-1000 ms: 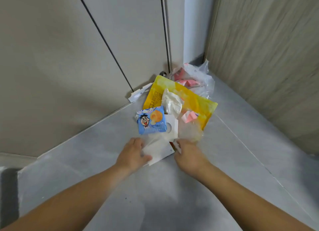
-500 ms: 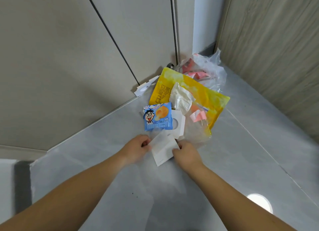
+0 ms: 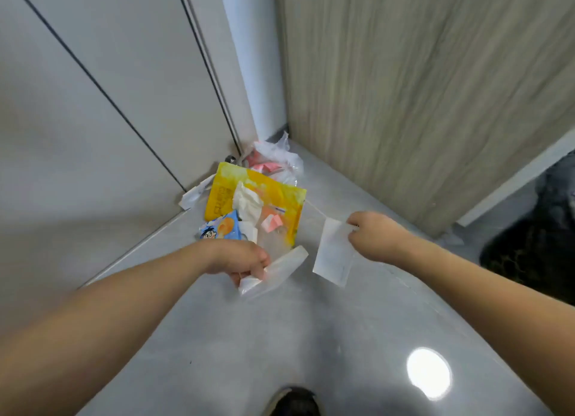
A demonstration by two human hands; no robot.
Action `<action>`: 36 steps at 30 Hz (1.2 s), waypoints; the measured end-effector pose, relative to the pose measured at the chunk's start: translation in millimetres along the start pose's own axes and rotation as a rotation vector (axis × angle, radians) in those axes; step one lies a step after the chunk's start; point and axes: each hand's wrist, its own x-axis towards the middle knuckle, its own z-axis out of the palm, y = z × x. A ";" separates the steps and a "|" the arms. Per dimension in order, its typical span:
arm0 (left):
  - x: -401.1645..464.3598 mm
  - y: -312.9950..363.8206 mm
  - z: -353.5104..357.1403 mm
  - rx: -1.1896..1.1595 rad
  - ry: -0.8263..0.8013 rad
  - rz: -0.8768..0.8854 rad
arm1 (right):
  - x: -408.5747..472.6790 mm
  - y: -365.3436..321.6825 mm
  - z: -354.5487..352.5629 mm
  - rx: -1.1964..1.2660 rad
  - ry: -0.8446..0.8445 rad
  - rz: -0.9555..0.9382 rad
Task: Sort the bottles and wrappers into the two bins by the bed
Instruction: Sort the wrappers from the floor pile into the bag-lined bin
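Observation:
A pile of wrappers lies on the grey floor in the corner: a large yellow bag (image 3: 280,197), a blue cartoon snack packet (image 3: 221,229), crumpled white paper (image 3: 247,202) and a pink scrap (image 3: 270,223). My left hand (image 3: 238,257) grips a clear plastic wrapper (image 3: 277,269) just in front of the pile. My right hand (image 3: 371,235) pinches a flat white wrapper (image 3: 333,255) by its upper edge, so that it hangs above the floor to the right of the pile. No bottles or bins are in view.
A clear plastic bag with pink pieces (image 3: 273,157) sits in the corner behind the pile. Grey cabinet doors (image 3: 93,120) rise on the left, a wood-grain panel (image 3: 420,89) on the right. A dark patterned object (image 3: 535,250) lies at far right. A shoe tip (image 3: 294,403) shows at the bottom.
Both hands were together on the white wrapper at the pile's front. They have since separated: the right hand lifted the white wrapper to the right, the left hand took the clear wrapper.

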 end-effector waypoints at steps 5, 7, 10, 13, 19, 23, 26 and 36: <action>-2.7 146.6 13.4 0.266 0.078 0.210 | -68.4 58.6 -93.3 0.001 0.209 0.104; -6.3 201.5 30.1 0.319 0.085 0.286 | -100.8 83.0 -123.6 -0.028 0.278 0.143; -17.5 279.9 61.6 0.312 0.163 0.437 | -150.5 124.0 -161.0 -0.026 0.386 0.203; -34.1 342.9 93.7 0.348 0.312 0.543 | -192.6 169.0 -190.6 0.054 0.518 0.258; -53.7 418.1 141.5 0.640 0.543 0.658 | -237.3 263.1 -200.4 0.056 0.771 0.418; -44.1 455.1 159.9 0.752 0.592 0.641 | -219.6 262.4 -216.2 -0.053 0.836 0.329; -26.7 475.6 166.1 0.909 0.604 0.550 | -214.2 270.6 -216.2 -0.156 0.744 0.403; 24.9 514.9 200.8 0.954 0.518 0.444 | -219.6 284.5 -215.3 -0.236 0.655 0.538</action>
